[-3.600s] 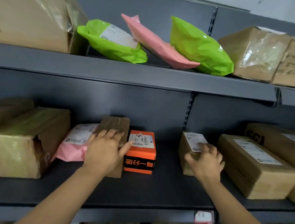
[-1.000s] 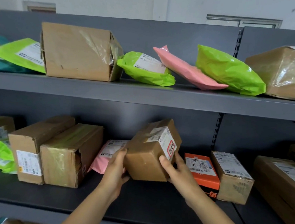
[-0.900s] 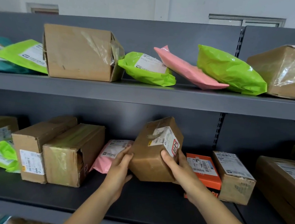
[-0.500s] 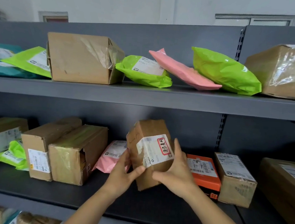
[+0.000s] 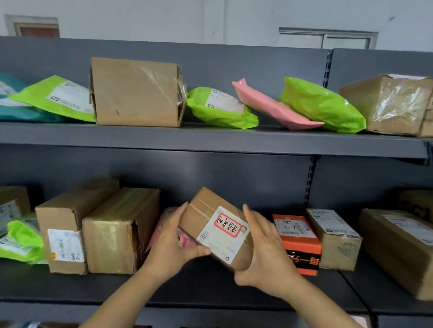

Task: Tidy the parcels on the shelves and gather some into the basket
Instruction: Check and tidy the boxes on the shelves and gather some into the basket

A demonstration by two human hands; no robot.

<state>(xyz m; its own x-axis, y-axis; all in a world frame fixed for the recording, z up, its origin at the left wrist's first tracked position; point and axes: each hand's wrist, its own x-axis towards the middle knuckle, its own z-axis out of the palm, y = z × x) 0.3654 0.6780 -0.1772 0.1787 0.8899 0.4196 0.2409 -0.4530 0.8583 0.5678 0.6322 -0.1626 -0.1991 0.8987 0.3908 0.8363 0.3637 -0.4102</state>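
Grey steel shelving [image 5: 199, 288] fills the view beneath a white wall. On its lower level sits an orange carton [image 5: 299, 249], rigid and printed, with a white label on top. Just left of the orange carton, lifted off the shelf and tilted, is a small brown cardboard parcel [image 5: 200, 212] held in both bare hands. The left hand [image 5: 174, 244] grips its lower left edge, thumb across the front and fingers curled behind. The right hand [image 5: 265, 249] lies along the side nearest the orange carton, fingers extended upward and thumb hooked under the bottom corner. The parcel is matte corrugated card with crisp edges, a band of clear tape, and a white paper label [image 5: 223, 232] bearing red-bordered handwriting, turned askew. Further left of the orange carton, partly hidden by the parcel, lies a soft pink plastic mailer [image 5: 163, 224], then a carton wrapped in shiny tape [image 5: 118, 228]. Above the orange carton, on the upper level, rest pillowy glossy green mailers [image 5: 320, 105] and a flat pink mailer [image 5: 270, 105]. No basket is in view. The step appears to be checking the parcel's label before deciding its place. The next move likely calls for a firm two-handed hold while either setting it squarely down left of the orange carton or drawing it out toward the basket without nudging its neighbours.
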